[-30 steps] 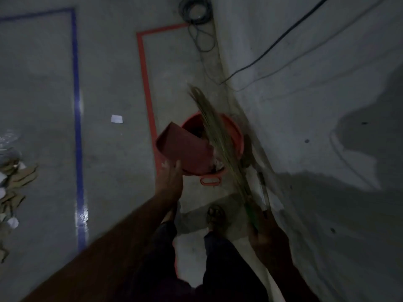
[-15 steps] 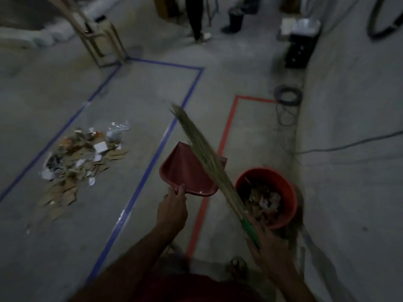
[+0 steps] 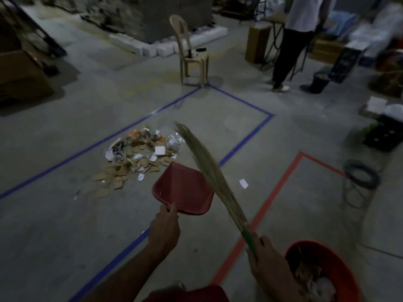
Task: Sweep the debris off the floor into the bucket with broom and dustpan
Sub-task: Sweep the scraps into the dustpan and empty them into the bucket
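Observation:
My left hand (image 3: 164, 227) grips the rear edge of a red dustpan (image 3: 185, 189), held in the air with its mouth pointing toward the debris. My right hand (image 3: 265, 256) grips the green handle of a straw broom (image 3: 207, 166), whose bristles slant up and to the left. A pile of debris (image 3: 135, 159), cardboard bits and paper scraps, lies on the floor inside the blue tape lines ahead. The red bucket (image 3: 340, 271) stands at the lower right with scraps inside it.
A single white scrap (image 3: 243, 183) lies near the red tape line (image 3: 277, 192). A plastic chair (image 3: 192, 53) stands beyond the pile. A person (image 3: 294, 40) stands at the back right beside boxes. A coiled cable (image 3: 362, 177) lies at right.
The dustpan has come away from over the bucket and now faces the debris pile. My view has lifted and turned left, so the bucket sits at the lower right.

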Demonstrator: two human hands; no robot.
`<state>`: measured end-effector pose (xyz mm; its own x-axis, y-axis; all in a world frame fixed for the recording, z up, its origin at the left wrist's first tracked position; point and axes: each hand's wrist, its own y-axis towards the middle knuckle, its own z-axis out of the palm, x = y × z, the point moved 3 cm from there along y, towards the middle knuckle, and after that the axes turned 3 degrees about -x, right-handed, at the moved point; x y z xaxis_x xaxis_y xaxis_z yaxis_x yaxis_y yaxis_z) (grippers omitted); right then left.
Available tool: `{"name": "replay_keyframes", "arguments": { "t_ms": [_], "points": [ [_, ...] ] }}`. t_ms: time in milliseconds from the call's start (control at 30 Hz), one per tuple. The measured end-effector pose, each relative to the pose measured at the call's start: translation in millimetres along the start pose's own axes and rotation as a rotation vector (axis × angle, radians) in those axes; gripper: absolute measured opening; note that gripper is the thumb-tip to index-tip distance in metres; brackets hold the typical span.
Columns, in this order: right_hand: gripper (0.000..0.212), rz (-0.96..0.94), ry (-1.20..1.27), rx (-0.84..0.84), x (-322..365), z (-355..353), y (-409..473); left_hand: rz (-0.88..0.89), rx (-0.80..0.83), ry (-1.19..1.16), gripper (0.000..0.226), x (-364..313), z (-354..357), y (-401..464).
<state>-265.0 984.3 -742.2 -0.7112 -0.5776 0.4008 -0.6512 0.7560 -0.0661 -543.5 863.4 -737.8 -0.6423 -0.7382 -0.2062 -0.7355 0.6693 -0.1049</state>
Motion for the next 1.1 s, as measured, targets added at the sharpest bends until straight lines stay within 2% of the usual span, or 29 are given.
{"name": "replay_keyframes", "arguments": {
  "t_ms": [233,500,833,1100],
  "points": [
    [0.089,-0.084,-0.006,0.058,105,36,81,-0.089,-0.056,-0.063,0.035,101,-20,63],
    [0.079,-0.215,-0.077,0.124,191,67,174,-0.238,-0.108,-0.105,0.030,175,-34,112],
    [0.074,-0.236,-0.091,0.124,251,115,332,-0.338,-0.068,-0.029,0.030,261,-16,220],
    [0.075,-0.167,-0.122,0.157,265,126,481,-0.309,-0.040,0.019,0.032,287,-13,350]
  ]
}}
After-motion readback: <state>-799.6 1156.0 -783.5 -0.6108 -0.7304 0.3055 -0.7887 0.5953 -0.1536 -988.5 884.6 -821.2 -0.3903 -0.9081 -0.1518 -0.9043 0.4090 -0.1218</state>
